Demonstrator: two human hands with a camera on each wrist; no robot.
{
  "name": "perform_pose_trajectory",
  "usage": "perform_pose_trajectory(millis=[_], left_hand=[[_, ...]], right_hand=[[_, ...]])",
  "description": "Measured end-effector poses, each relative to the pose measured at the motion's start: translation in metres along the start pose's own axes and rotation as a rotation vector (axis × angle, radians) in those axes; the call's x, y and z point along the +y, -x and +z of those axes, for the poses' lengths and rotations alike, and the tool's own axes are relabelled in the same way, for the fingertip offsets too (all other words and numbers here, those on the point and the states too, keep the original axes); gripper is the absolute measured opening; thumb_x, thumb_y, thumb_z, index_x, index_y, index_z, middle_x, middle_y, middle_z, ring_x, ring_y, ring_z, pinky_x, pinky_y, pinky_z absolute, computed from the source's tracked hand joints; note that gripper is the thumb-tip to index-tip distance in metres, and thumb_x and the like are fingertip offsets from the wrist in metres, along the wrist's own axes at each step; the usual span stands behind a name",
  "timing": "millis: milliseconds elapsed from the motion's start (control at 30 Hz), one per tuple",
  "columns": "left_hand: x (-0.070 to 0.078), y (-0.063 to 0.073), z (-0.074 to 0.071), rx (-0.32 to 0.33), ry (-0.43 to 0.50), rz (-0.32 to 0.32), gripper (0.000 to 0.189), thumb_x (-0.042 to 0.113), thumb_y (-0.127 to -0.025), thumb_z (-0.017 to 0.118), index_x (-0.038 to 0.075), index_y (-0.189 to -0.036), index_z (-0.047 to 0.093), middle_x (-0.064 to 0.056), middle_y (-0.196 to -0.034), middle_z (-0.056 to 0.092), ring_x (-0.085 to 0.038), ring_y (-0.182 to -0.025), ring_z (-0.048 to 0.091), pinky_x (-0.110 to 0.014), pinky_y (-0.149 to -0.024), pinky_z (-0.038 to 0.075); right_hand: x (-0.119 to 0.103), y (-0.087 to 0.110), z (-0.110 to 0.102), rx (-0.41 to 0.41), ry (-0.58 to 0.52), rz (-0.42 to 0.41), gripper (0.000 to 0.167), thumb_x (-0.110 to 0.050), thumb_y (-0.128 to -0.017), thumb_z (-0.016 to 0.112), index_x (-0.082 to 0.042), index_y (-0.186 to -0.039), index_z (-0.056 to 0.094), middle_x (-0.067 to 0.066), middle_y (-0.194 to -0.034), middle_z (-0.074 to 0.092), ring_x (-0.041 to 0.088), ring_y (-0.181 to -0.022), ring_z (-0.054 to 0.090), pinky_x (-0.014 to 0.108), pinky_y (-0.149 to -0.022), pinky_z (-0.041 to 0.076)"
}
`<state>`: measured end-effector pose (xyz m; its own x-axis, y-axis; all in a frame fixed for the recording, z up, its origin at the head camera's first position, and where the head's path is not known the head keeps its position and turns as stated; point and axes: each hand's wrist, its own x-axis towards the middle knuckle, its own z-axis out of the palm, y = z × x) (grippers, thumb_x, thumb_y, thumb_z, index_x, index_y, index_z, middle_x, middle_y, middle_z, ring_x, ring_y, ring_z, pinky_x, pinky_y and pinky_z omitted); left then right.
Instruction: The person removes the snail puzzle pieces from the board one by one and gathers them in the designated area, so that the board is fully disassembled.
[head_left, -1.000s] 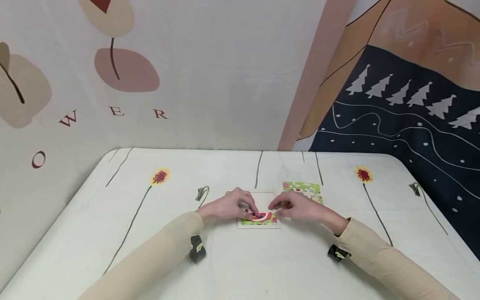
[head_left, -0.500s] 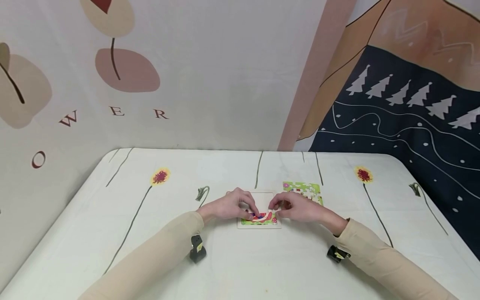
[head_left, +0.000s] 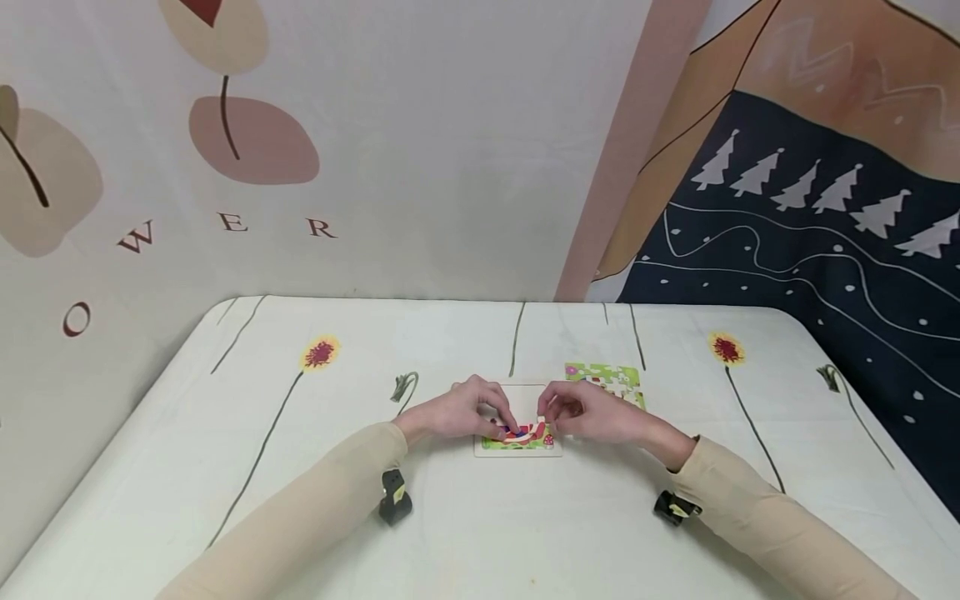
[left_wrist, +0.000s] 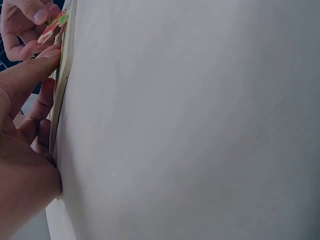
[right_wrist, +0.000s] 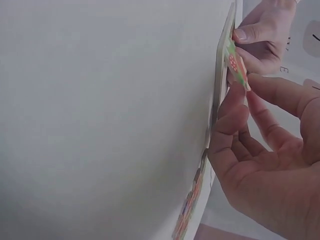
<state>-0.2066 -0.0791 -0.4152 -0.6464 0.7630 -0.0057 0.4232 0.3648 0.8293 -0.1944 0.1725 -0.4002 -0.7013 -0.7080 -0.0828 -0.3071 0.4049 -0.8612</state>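
Note:
A jigsaw puzzle board (head_left: 517,454) with a pale rim lies mid-table, bright printed pieces along its near side and a bare upper part. My left hand (head_left: 463,410) bends over the pieces, thumb and index fingertips on them; in the left wrist view its other fingers lie along the board's rim (left_wrist: 61,95). At the right end, my right hand (head_left: 592,410) pinches the edge of a red and green puzzle piece (right_wrist: 236,65), which slants up from the board. The grip's underside is partly hidden by the fingers.
Behind my right hand lies a group of loose or joined puzzle pieces (head_left: 618,379), green with white gaps. A white cloth (head_left: 525,533) printed with flowers covers the table. A patterned fabric backdrop (head_left: 465,167) rises behind it.
The right end of the red and green piece has tilted up slightly at my right fingertips, and those fingers have shifted a little. My left hand has stayed in place.

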Motion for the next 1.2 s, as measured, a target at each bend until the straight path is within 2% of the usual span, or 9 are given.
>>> perform_pose_trajectory(millis=[200,367,567,767,1033,1200], left_hand=[[0.000,0.000,0.000,-0.002,0.010,-0.008,0.014,0.003,-0.079,0.075,0.007,-0.092,0.077,0.007,-0.092,0.065,-0.006,-0.094,0.056,-0.040,-0.098,0.034],[0.000,0.000,0.000,0.000,-0.017,0.003,0.013,0.004,-0.079,0.076,0.009,-0.091,0.077,0.009,-0.091,0.065,-0.006,-0.094,0.055,-0.045,-0.099,0.029],[-0.001,-0.001,0.000,-0.002,-0.030,0.005,0.013,0.005,-0.079,0.076,0.010,-0.091,0.078,0.010,-0.091,0.064,-0.005,-0.093,0.054,-0.041,-0.096,0.032],[-0.001,0.000,0.000,-0.003,-0.052,0.002,0.012,0.007,-0.079,0.076,0.011,-0.090,0.078,0.012,-0.090,0.064,-0.005,-0.095,0.052,-0.045,-0.096,0.028],[-0.002,0.000,0.000,-0.006,-0.051,0.020,0.012,0.006,-0.079,0.076,0.010,-0.090,0.078,0.011,-0.090,0.064,-0.005,-0.094,0.053,-0.040,-0.095,0.031],[-0.002,0.000,-0.001,-0.009,-0.044,0.031,0.013,0.005,-0.079,0.075,0.009,-0.091,0.078,0.010,-0.090,0.064,-0.005,-0.093,0.053,-0.037,-0.093,0.032]], right_hand=[[0.000,-0.001,0.001,0.004,-0.027,0.006,0.019,0.008,-0.085,0.060,0.000,-0.103,0.060,0.003,-0.085,0.059,0.018,-0.078,0.055,0.026,-0.071,0.046],[0.000,0.002,0.000,0.020,-0.052,0.009,0.021,0.008,-0.084,0.060,0.001,-0.103,0.059,0.005,-0.087,0.059,0.021,-0.081,0.054,0.026,-0.070,0.045],[0.001,0.007,-0.004,0.051,-0.047,0.025,0.021,0.007,-0.083,0.062,0.001,-0.103,0.060,0.009,-0.089,0.060,0.022,-0.081,0.055,0.025,-0.069,0.045],[0.006,0.013,-0.011,0.078,-0.051,0.026,0.019,0.007,-0.084,0.062,0.002,-0.102,0.061,0.008,-0.089,0.060,0.021,-0.082,0.056,0.025,-0.070,0.046],[0.008,0.023,-0.022,0.095,-0.073,0.041,0.019,0.011,-0.085,0.055,0.002,-0.102,0.060,0.009,-0.088,0.060,0.022,-0.082,0.057,0.026,-0.068,0.046],[0.009,0.031,-0.029,0.109,-0.064,0.051,0.019,0.010,-0.086,0.055,0.003,-0.103,0.060,0.009,-0.090,0.059,0.021,-0.083,0.056,0.026,-0.068,0.046]])
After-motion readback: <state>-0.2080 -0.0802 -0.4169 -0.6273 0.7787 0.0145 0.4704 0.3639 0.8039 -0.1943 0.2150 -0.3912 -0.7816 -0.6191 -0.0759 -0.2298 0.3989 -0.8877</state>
